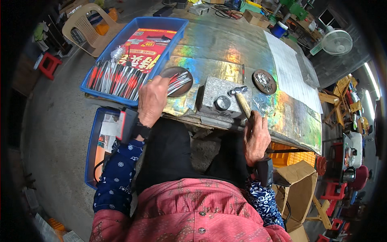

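Observation:
My left hand (152, 101) is closed, its fingertips between the blue tray (117, 99) and a brown bowl (188, 89) of slim metal pieces (177, 82). What it may pinch is too small to make out. Several slim metal tools with red and black parts (117, 80) fill the tray's near end. My right hand (256, 139) is closed round the end of the wooden handle of a hammer (243, 104). The hammer's head lies at the right edge of a grey metal block (213, 85). A short round metal piece (222, 103) sits on the block's near part.
Right of the block stands a second brown bowl (272, 89) of small metal bits, with loose bits (264, 105) beside it. A thin dark rod (243, 74) lies behind the block. A cardboard box (298, 193) stands below right, a blue bin (93, 153) below left.

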The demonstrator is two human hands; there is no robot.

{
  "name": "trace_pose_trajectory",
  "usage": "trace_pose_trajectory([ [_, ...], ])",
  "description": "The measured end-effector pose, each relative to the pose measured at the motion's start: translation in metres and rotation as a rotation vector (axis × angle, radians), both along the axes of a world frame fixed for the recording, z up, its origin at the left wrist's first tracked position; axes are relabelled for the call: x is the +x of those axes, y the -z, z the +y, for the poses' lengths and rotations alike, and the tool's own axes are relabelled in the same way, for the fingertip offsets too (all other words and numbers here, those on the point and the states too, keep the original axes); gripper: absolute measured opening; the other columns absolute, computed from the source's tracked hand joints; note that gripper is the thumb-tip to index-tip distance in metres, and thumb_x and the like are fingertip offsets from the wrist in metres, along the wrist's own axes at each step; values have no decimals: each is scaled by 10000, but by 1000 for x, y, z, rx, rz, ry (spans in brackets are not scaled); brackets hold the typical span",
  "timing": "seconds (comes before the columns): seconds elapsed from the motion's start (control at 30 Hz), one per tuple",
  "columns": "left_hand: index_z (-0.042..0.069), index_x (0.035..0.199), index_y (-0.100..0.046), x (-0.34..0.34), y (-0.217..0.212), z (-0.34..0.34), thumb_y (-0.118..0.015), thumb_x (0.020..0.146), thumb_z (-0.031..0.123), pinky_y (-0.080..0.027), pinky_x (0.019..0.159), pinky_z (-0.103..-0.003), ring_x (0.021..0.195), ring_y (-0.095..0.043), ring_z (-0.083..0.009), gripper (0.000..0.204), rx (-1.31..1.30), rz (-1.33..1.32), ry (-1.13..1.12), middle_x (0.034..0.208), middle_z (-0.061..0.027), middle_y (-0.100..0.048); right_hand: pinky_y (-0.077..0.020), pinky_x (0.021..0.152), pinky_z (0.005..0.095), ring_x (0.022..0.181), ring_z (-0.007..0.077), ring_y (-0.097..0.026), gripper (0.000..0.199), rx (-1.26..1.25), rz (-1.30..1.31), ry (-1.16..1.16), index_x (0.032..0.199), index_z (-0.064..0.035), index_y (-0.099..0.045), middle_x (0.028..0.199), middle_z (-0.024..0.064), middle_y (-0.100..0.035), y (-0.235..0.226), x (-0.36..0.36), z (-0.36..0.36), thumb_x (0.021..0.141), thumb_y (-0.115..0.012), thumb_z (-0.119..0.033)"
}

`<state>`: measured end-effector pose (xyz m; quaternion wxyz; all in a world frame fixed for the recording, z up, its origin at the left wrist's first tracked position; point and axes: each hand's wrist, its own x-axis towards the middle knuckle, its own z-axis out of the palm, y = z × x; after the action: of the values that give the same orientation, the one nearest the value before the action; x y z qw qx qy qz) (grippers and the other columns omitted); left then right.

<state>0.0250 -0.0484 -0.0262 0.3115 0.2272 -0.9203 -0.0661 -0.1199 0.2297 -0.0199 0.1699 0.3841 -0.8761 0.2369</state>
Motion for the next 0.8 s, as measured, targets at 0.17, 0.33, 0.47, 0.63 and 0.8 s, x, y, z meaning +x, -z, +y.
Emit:
trace_pose_trajectory([
  [0.17, 25, 863, -597, -8, 15, -1, -558, 788, 14, -509, 633, -424, 802, -624, -327, 85, -174, -115, 8, 852, -137, -578, -497, 665, 473, 841, 404, -596, 426, 65, -127, -10, 1262, -78, -489, 1001, 185, -519, -1, -1, -2, 863, -634, -115],
  [0.33, 21, 765, -608, -14, 20, -2, -603, 743, 27, -538, 614, -380, 792, -641, -288, 23, -272, -171, -11, 834, -124, -582, -497, 666, 475, 838, 409, -598, 440, 82, -152, -33, 1262, -77, -478, 1000, 191, -520, -4, -4, -2, 858, -645, -117],
  [0.47, 17, 792, -608, -14, 19, 1, -599, 757, 32, -528, 628, -396, 814, -631, -299, 39, -244, -168, -25, 856, -131, -581, -497, 669, 477, 832, 413, -599, 441, 84, -171, -39, 1261, -69, -476, 997, 195, -522, -4, -5, -3, 856, -646, -115],
  [0.63, 6, 1016, -627, -24, 21, -2, -657, 785, 63, -472, 782, -441, 936, -587, -351, 240, -143, -144, 1, 976, -156, -603, -496, 673, 480, 836, 417, -600, 448, 86, -169, -51, 1266, -59, -467, 1000, 204, -529, -4, -4, -3, 858, -642, -116],
  [0.8, -27, 1043, -611, -42, 28, -7, -604, 797, 55, -460, 788, -459, 927, -606, -356, 259, -95, -248, -32, 992, -193, -618, -493, 679, 487, 831, 430, -603, 474, 81, -178, -58, 1290, -59, -449, 1003, 216, -550, -1, -5, -3, 861, -642, -122],
])
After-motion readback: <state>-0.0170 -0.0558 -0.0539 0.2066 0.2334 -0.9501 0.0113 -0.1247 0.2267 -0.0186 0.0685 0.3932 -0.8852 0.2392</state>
